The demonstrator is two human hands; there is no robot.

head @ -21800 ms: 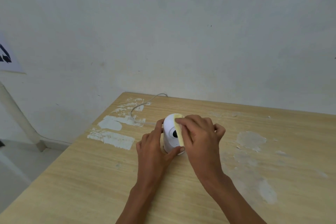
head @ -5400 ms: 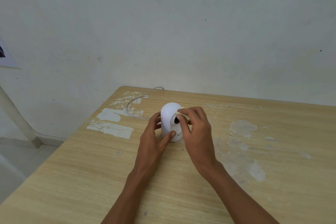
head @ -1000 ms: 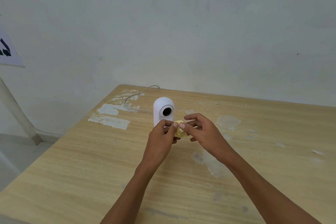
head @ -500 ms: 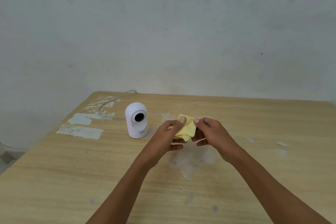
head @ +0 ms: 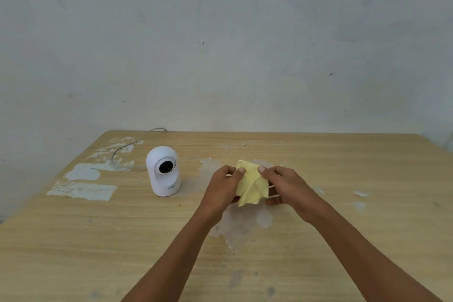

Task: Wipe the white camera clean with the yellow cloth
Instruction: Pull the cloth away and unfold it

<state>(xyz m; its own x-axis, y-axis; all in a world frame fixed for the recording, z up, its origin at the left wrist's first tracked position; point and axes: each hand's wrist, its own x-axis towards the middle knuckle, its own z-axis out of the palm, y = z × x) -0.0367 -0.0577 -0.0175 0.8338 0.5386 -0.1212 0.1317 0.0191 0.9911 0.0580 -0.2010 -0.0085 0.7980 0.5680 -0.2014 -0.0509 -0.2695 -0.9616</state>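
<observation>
Between the thumbs and fingertips of both hands, held up off the table (head: 343, 228): the yellow cloth (head: 252, 184), pinched at its top corners by the left hand (head: 224, 187) and the right hand (head: 285, 185), hanging creased, probably spread to refold or find a fresh face. Well to the left of the left fingers (head: 239, 171), untouched: the white camera (head: 163, 170), upright, lens toward the wearer, cable (head: 132, 142) trailing off the far edge. Small grey lettering low on the camera's front, too blurred to read.

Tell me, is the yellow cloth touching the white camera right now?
Apart. The head view shows bare table between the white camera and the yellow cloth, which the left hand and right hand hold up.
</observation>
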